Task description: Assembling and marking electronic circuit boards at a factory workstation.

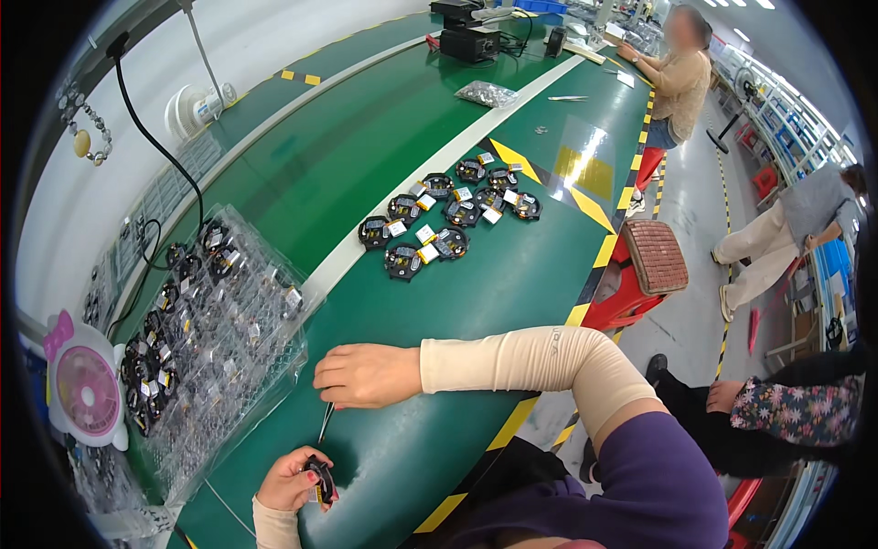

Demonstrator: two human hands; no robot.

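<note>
My left hand (288, 479), near the lower edge, is closed around a small black round electronic housing (320, 476), tilted on its side with a bit of yellow and silver showing. Above it, my right hand (368, 375) grips metal tweezers (326, 421), their tips pointing down toward the housing. Whether the tips touch it I cannot make out. Farther off on the green bench lies a loose group of similar black round housings (462, 210), several with small silver-white battery packs (427, 252) beside or on them.
Clear plastic trays (240, 389) with more black housings stand at left, beside a pink-and-white fan (87, 392). A bag of small parts (487, 93) and another pair of tweezers (568, 98) lie farther up the bench (366, 302). A red stool (626, 284) stands right; other people are nearby.
</note>
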